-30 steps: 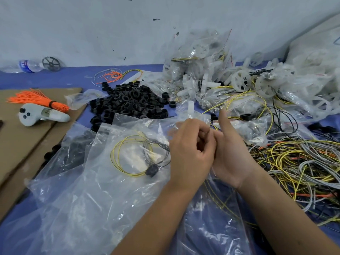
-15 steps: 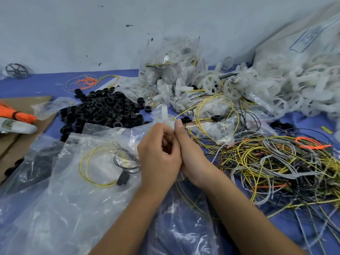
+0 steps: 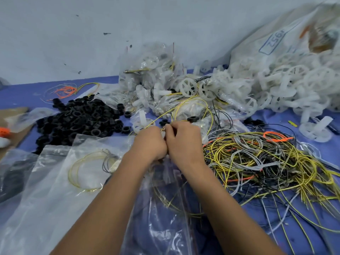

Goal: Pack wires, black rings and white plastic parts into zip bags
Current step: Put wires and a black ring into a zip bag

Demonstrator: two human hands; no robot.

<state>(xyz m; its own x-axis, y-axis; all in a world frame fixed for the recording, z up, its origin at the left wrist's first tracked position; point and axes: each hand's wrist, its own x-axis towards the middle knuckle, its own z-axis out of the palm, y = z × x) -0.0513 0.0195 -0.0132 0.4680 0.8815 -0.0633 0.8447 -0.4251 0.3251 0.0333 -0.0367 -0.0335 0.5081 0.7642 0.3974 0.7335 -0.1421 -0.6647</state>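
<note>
My left hand [image 3: 150, 142] and my right hand [image 3: 184, 139] are pressed together at mid-table, fingers curled, both pinching the top edge of a clear zip bag [image 3: 165, 208] that hangs toward me with yellow wires inside. A heap of black rings [image 3: 81, 120] lies to the left. A tangle of yellow, grey, black and orange wires [image 3: 257, 162] spreads to the right. White plastic wheel parts [image 3: 276, 85] are piled at the back right. Another zip bag [image 3: 86, 170] with a yellow wire coil lies flat on the left.
Filled zip bags [image 3: 150, 70] are stacked against the wall at the back. A large white sack [image 3: 287, 39] leans at the right. Cardboard [image 3: 14, 116] lies at the left edge. The table has a blue cover [image 3: 312, 126].
The view has swung right, so everything slid left in the frame. My hands stayed together on the bag's top edge and moved slightly away from me toward the yellow wires.
</note>
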